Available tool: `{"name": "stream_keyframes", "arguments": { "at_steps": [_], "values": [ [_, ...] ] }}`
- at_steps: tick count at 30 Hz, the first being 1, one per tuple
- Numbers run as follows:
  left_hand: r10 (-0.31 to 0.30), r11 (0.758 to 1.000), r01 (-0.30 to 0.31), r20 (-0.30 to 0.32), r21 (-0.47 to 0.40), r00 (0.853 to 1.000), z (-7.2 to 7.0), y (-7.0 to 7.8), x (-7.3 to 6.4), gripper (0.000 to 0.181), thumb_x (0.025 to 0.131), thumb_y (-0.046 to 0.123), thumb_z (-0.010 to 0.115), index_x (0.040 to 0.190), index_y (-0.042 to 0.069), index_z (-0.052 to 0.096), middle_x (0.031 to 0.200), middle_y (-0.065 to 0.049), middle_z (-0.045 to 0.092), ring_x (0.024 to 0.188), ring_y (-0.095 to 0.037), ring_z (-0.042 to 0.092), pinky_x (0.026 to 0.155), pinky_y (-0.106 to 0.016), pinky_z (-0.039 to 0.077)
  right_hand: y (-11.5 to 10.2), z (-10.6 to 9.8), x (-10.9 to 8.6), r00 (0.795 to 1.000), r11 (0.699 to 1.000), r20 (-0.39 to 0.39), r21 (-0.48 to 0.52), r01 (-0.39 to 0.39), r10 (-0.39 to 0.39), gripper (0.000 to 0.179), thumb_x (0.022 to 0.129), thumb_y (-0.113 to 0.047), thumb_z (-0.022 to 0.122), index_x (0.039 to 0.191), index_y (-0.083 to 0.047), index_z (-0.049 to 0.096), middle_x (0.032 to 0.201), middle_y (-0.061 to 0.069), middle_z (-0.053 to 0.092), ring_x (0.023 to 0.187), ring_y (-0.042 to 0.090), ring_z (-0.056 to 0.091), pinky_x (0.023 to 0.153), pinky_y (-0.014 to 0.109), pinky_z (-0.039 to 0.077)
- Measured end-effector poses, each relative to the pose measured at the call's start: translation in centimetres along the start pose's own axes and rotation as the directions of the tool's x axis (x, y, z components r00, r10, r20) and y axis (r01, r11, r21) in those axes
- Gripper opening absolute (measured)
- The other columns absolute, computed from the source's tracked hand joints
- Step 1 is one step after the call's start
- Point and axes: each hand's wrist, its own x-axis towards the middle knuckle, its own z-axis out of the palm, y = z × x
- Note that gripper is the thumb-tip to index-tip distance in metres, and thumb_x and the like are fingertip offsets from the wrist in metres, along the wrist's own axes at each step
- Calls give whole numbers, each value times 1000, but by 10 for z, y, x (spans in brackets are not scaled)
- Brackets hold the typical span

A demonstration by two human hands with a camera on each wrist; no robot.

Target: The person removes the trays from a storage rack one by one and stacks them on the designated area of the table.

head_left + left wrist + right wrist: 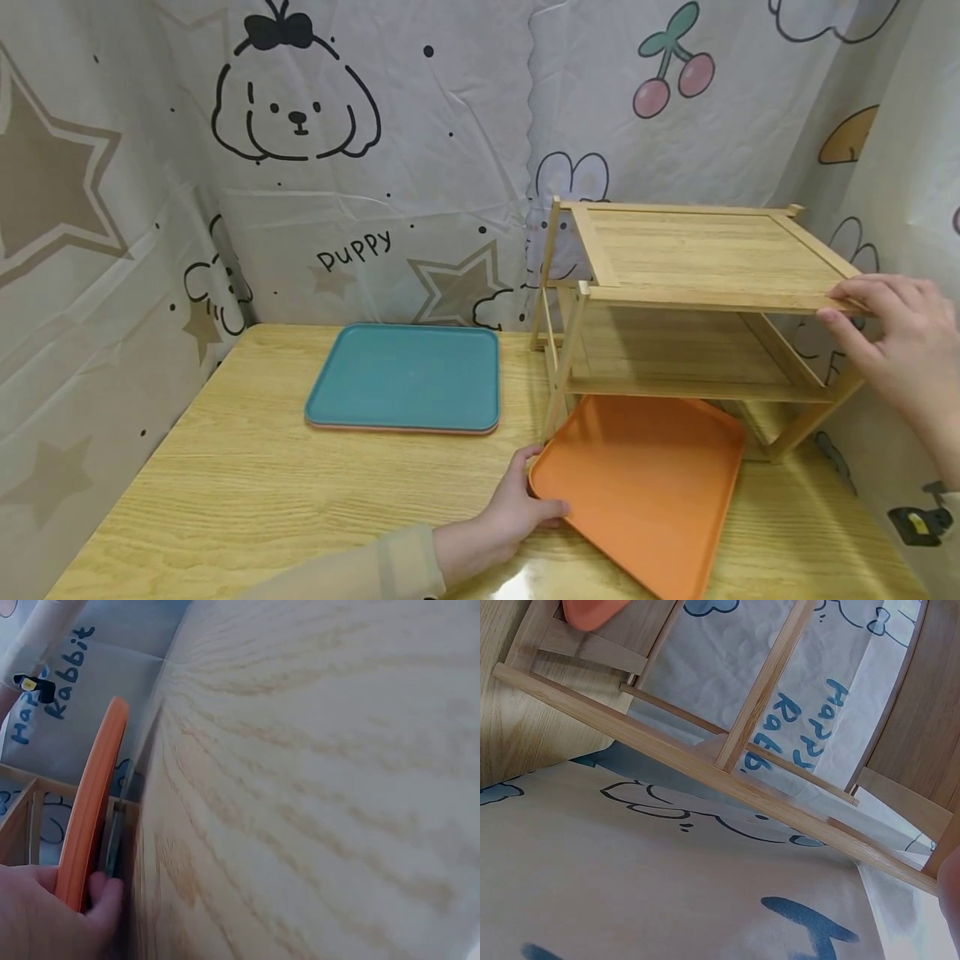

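Observation:
My left hand [510,508] grips the left edge of an orange tray [652,483], thumb on the upper side. The tray sits at an angle, its far end under the lower board of a two-tier wooden shelf [690,250]. In the left wrist view, the tray [97,787] shows edge-on between thumb and fingers, raised a little from the table at this side. At the shelf's front right top corner, my right hand [900,333] holds the frame between thumb and fingers. The right wrist view shows the shelf's side bar [705,769] and a tray corner [592,611].
A teal tray [405,379] lies on the wooden table [300,508] left of the shelf, with a pinkish rim showing beneath it. Printed cloth [450,108] hangs close behind the table and along both sides.

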Motion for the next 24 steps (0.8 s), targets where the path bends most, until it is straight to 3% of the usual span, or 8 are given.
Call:
{"name": "stream_keyframes", "arguments": {
  "at_steps": [6,14,19,24],
  "values": [
    [-42,988,47,41,-148,998,-2,0,1,86,76,-23,60,143,15,22,117,-19,46,81,-29,66,68,-44,57,0,0,-1,1000,1000,7,-4,-13,13,50,93,-47,52,106,0,60,115,27,55,110,46,40,98,59,26],
    [-55,982,66,68,-175,996,-4,4,2,85,76,-23,59,143,17,24,116,-17,47,82,-31,67,69,-46,57,2,0,-1,1000,1000,-23,-20,7,-7,57,92,-55,50,105,0,62,114,27,56,109,46,42,100,57,28],
    [-61,980,87,146,-181,987,-14,10,-1,82,78,-23,57,142,17,25,117,-20,49,88,-33,66,72,-49,56,1,0,-1,1000,1000,-18,-17,6,-6,56,92,-54,49,104,0,61,113,27,56,109,46,42,100,57,28],
    [-84,978,125,232,-168,969,-30,22,-5,79,78,-19,59,142,17,27,118,-21,53,89,-34,67,75,-50,55,2,0,-1,1000,1000,-9,-10,1,-1,53,93,-51,51,105,-1,61,115,27,56,110,46,41,99,59,27]
  ]
}}
